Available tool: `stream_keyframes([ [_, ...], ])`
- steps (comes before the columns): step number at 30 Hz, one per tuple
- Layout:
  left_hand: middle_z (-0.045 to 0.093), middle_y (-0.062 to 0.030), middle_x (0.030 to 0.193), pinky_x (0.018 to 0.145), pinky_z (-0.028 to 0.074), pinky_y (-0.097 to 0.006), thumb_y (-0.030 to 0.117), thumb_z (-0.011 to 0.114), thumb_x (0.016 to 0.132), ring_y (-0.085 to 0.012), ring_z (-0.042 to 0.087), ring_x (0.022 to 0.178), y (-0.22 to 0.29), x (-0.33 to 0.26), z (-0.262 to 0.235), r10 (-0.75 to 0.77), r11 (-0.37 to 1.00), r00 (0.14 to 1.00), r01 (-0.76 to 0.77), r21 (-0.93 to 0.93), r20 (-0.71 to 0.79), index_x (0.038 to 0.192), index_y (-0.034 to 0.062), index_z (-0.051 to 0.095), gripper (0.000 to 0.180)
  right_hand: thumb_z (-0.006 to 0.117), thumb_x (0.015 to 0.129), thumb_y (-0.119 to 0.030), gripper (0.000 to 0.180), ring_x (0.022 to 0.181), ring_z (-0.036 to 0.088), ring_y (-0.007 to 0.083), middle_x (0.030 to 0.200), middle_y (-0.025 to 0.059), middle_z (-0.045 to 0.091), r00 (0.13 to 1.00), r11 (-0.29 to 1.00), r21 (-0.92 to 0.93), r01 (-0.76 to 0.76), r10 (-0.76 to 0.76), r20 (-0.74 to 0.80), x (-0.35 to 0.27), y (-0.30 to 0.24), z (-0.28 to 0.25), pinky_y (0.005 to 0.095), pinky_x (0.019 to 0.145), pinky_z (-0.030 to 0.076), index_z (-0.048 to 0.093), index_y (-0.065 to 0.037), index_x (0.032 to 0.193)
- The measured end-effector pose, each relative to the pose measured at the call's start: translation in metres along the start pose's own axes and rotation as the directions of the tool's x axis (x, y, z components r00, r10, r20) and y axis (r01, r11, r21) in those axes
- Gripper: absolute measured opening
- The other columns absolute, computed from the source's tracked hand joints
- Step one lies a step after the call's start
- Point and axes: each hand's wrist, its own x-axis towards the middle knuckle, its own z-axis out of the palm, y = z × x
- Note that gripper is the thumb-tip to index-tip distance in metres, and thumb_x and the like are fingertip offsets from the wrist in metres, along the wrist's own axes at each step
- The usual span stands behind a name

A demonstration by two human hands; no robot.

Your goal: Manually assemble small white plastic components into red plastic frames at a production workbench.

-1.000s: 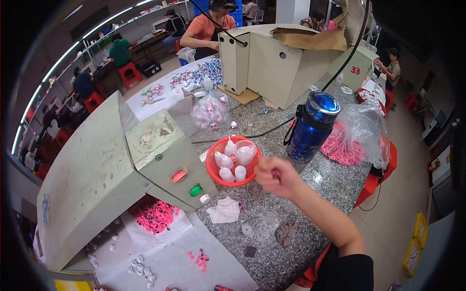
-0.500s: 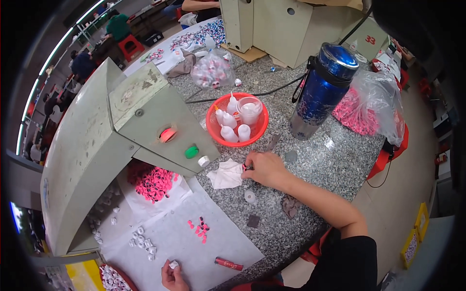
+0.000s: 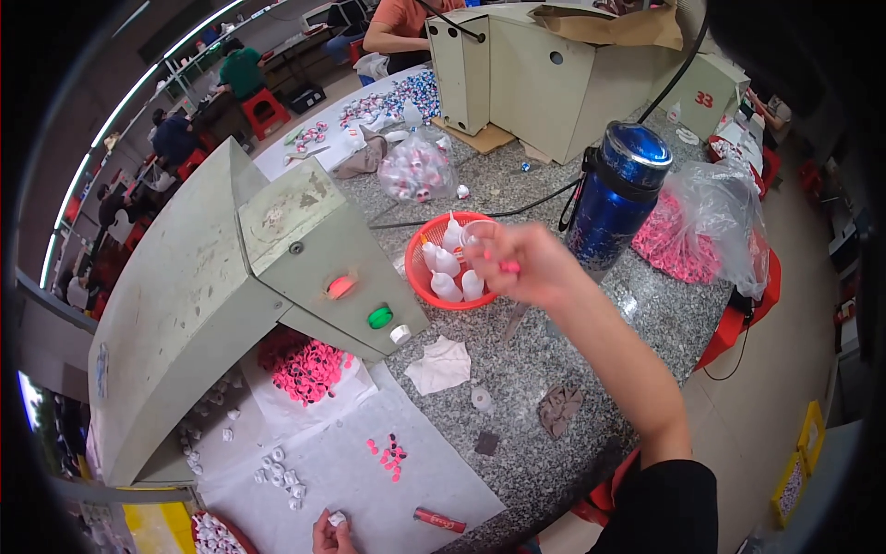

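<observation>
Left hand (image 3: 328,538): down by the white paper's (image 3: 351,503) near edge. I see its fingers pinching one small white piece (image 3: 338,519).
Right hand (image 3: 531,265): up in the air and blurry, its fingers curled in around a pink bit (image 3: 509,267). I see it in front of the red basket's (image 3: 416,280) right side; I cannot tell if they touch.
White lumps (image 3: 280,477): a loose bunch on the paper, left of the pink dots.
Pink dots (image 3: 392,455): a few lie near the paper's right edge.
Pink heap (image 3: 309,369): farther back, under the gray machine (image 3: 175,305).
Red tube (image 3: 439,520): lying at the paper's near right corner.
Basket: around the middle of the stone tabletop (image 3: 517,443), with white squeeze bottles (image 3: 445,286) inside.
White cloth (image 3: 439,365): flat, just beside the machine.
Brown cloth (image 3: 560,411): crumpled, near the tabletop's close edge.
Blue bottle (image 3: 616,201): standing toward the right edge.
</observation>
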Motion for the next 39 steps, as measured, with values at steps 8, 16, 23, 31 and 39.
stream_keyframes([
  [8,0.063,-0.0117,0.092,0.075,0.046,-0.03,0.019,0.06,0.083,-0.0171,0.057,0.083,-0.027,0.001,-0.002,-0.028,1.0,0.999,0.027,-0.015,-0.035,0.104,-0.0031,0.058,0.03,0.057,0.08,-0.029,0.025,0.047,0.04,0.0098,0.059,0.0022,0.048,0.8,0.677,-0.734,0.052,-0.468,-0.376,0.209,-0.1,-0.038,0.024,0.036,0.026,0.056,-0.005,0.072],
  [16,0.061,-0.0065,0.081,0.057,0.044,-0.024,0.017,0.06,0.083,-0.0119,0.052,0.066,-0.039,0.0,0.0,-0.023,0.999,0.994,0.02,-0.032,-0.103,0.098,0.0003,0.06,0.023,0.073,0.065,-0.034,0.038,0.05,0.051,0.016,0.076,0.0097,0.06,0.993,0.022,-1.0,0.006,-0.116,0.004,0.29,-0.092,-0.009,0.0296,0.04,0.038,0.065,0.002,0.078],
  [23,0.05,0.0017,0.066,0.048,0.037,-0.019,0.005,0.059,0.08,-0.0057,0.044,0.053,-0.036,0.004,-0.008,-0.032,0.998,0.999,0.031,0.053,0.011,0.106,0.0017,0.059,0.026,0.05,0.073,-0.006,0.009,0.04,0.034,0.006,0.058,0.0035,0.049,0.991,0.639,-0.758,-0.13,0.119,-0.069,0.307,-0.094,0.006,0.0202,0.034,0.027,0.056,-0.004,0.066],
  [31,0.048,0.0023,0.065,0.048,0.037,-0.019,0.003,0.06,0.078,-0.0058,0.043,0.052,-0.049,0.0,-0.013,-0.05,0.996,0.997,0.054,0.074,-0.055,0.103,0.0011,0.06,0.025,0.054,0.072,-0.01,0.025,0.065,0.063,0.0237,0.085,0.0121,0.065,0.932,0.023,-0.972,-0.233,-0.282,-0.23,0.324,-0.076,0.01,0.0388,0.055,0.05,0.063,0.003,0.091],
  [39,0.048,0.0022,0.064,0.048,0.037,-0.019,0.004,0.061,0.078,-0.0059,0.044,0.052,-0.046,-0.001,-0.011,-0.104,0.994,0.993,0.104,0.009,-0.064,0.101,0.0012,0.06,0.023,0.052,0.077,-0.016,0.028,0.101,0.057,0.0288,0.107,0.0125,0.061,0.866,0.063,-0.976,-0.211,-0.452,-0.216,0.291,-0.113,-0.007,0.0403,0.085,0.046,0.062,-0.004,0.101],
])
